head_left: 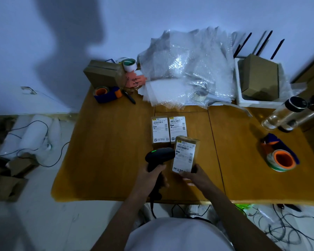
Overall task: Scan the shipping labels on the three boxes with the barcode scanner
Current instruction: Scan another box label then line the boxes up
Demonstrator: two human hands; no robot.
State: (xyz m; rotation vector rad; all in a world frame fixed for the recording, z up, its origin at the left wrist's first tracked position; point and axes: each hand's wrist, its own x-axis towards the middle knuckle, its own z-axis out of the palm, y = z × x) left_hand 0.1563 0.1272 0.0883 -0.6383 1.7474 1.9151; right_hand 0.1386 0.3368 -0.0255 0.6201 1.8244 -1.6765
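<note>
Two small cardboard boxes with white shipping labels lie flat side by side on the wooden table: the left box (159, 130) and the right box (178, 128). A third labelled box (185, 153) is tilted up just in front of them, held at its near end by my right hand (196, 177). My left hand (151, 180) grips the handle of a black barcode scanner (159, 155). Its head, with a green light on top, sits right beside the held box's left edge.
A tape dispenser with an orange core (280, 156) lies at the right, clear bottles (286, 113) behind it. Bubble wrap (187, 69), a brown box (102, 73), a blue tape dispenser (107, 93) and a white tray holding a box (259, 78) fill the table's far side. Cables hang below the near edge.
</note>
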